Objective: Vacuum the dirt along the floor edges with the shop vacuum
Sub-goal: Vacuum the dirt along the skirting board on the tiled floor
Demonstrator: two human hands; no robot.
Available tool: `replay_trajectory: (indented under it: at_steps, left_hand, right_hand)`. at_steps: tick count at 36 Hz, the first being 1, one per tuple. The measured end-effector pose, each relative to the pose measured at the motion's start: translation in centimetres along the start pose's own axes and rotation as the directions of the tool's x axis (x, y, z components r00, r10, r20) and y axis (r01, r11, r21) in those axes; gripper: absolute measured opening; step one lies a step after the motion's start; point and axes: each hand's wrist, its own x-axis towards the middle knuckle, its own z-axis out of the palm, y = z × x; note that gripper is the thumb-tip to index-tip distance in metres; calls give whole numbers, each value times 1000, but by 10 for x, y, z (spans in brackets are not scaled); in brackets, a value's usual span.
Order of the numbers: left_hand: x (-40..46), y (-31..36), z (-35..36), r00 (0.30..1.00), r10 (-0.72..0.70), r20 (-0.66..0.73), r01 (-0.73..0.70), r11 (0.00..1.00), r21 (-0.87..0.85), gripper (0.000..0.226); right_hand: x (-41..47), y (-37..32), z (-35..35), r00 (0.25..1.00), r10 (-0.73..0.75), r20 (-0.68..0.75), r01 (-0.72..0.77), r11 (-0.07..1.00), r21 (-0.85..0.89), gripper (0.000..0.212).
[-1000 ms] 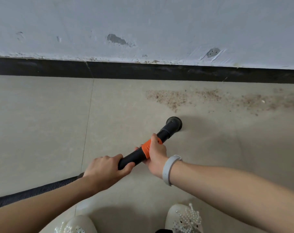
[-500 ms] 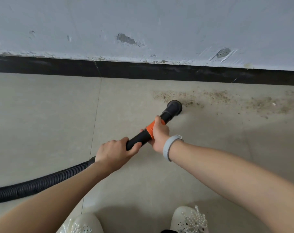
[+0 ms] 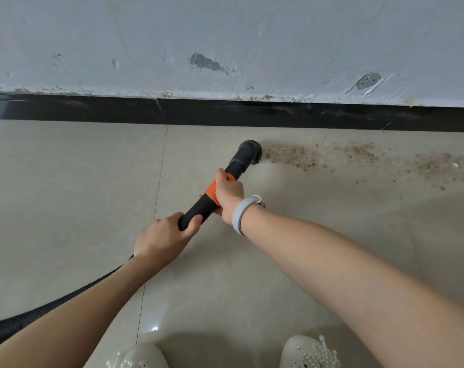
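Dirt (image 3: 358, 159) lies in a brown, grainy band on the beige tile floor (image 3: 66, 195), running just in front of the black baseboard (image 3: 305, 115) and thinning toward the right. At the band's left end sits the round black nozzle (image 3: 250, 150) of the vacuum wand (image 3: 199, 208), its mouth down on the tile just short of the baseboard. The wand is black with an orange collar and slants back from the baseboard toward the person; a ribbed black hose (image 3: 26, 322) trails off from it to the left. The right hand (image 3: 228, 193), a grey band (image 3: 243, 213) on its wrist, grips the orange collar with fingers wrapped round it. The left hand (image 3: 163, 239) clamps the wand's rear end, thumb over the top. Two white beaded shoes (image 3: 309, 351) stand farthest from the baseboard.
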Motion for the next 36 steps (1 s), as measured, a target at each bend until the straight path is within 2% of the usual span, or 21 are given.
replay_trajectory:
  at_steps: [10, 14, 18, 22, 24, 28, 36]
  left_hand:
    - [25, 38, -11, 999, 33, 4, -33, 999, -15, 53]
    - [15, 30, -4, 999, 36, 14, -36, 999, -34, 52]
    - [5, 9, 0, 998, 40, 38, -38, 998, -52, 49]
    - [2, -4, -3, 996, 55, 70, -53, 998, -35, 45]
    - [5, -1, -5, 994, 73, 83, -71, 997, -29, 43]
    - [12, 13, -3, 991, 102, 82, -102, 995, -4, 45]
    - [17, 50, 10, 980, 181, 85, -186, 981, 59, 45]
  right_hand:
    - [13, -38, -14, 999, -15, -39, 13, 999, -43, 44]
    - [6, -27, -17, 999, -5, -41, 4, 1000, -25, 44]
    - [0, -8, -12, 998, 51, -46, -51, 999, -5, 34]
    - [-1, 8, -4, 994, 55, -94, -58, 998, -34, 44]
    - [0, 8, -6, 994, 57, -98, -59, 998, -18, 37]
    - [1, -2, -19, 991, 61, -121, -59, 998, 27, 45]
    - [0, -13, -61, 990, 54, -128, -36, 989, 143, 43]
